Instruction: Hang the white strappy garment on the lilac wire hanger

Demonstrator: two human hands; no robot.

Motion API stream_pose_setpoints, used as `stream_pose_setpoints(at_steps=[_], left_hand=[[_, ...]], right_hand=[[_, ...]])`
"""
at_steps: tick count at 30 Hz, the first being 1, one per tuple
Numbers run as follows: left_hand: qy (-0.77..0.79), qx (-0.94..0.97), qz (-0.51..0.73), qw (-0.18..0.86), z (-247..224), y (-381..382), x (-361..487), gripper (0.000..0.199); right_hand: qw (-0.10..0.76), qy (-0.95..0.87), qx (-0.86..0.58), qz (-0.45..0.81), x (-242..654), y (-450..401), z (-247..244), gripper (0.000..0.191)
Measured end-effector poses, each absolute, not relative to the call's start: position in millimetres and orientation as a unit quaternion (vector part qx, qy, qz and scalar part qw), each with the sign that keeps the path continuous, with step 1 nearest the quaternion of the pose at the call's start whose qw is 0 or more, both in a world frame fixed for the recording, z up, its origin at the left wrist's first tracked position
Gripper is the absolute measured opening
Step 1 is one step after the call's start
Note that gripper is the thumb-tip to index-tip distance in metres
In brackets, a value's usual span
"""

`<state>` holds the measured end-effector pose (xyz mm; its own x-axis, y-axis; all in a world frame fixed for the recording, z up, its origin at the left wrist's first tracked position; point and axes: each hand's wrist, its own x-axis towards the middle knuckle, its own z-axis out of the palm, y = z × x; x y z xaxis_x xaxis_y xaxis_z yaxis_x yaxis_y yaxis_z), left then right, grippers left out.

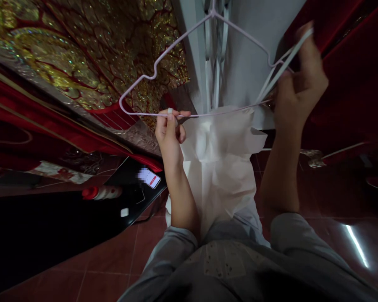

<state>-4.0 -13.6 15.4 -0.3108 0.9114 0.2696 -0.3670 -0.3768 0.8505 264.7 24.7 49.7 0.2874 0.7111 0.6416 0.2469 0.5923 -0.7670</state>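
Note:
A pale pink clothes hanger [173,44] hangs in front of me. My left hand [171,126] is closed on the left part of its bottom bar, with a white band around one finger. A dark pointed thing [187,119] sticks out by those fingers; its kind is unclear. My right hand [302,84], slightly blurred, is raised by the hanger's right end. It grips a white strap [275,77], pulled up and looped near the hanger's right shoulder. Below the bar hangs a crumpled white cloth garment [220,163], reaching down towards my body.
Red and gold sequined garments [91,54] hang at the left, dark red cloth [349,84] at the right. A black table [66,226] bears a lit phone [151,178], a red-capped bottle [102,193] and a small white case [124,212]. Metal rails [212,75] stand behind the hanger.

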Motion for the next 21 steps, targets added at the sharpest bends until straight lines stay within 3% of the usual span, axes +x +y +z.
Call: stream_pose_setpoints(at_steps=[3, 8, 10, 14, 16, 21], left_hand=[[0.337, 0.398, 0.739, 0.426, 12, -13, -1, 0.033], [0.338, 0.375, 0.744, 0.439, 12, -17, 15, 0.03], [0.346, 0.365, 0.735, 0.454, 14, -19, 21, 0.029], [0.356, 0.358, 0.731, 0.459, 13, -23, 26, 0.027], [0.369, 0.353, 0.738, 0.44, 7, -24, 24, 0.021], [0.431, 0.275, 0.827, 0.234, -16, -19, -8, 0.016]], right_hand=[[0.768, -0.528, -0.36, 0.033, 289, 41, 41, 0.043], [0.824, -0.417, -0.381, -0.035, 277, 23, 6, 0.036], [0.804, -0.438, -0.401, -0.024, 255, 9, -2, 0.035], [0.657, -0.576, -0.474, 0.11, 223, -8, -3, 0.034], [0.636, -0.588, -0.483, 0.129, 220, -10, -2, 0.036], [0.66, -0.565, -0.465, 0.166, 229, -5, -9, 0.045]])
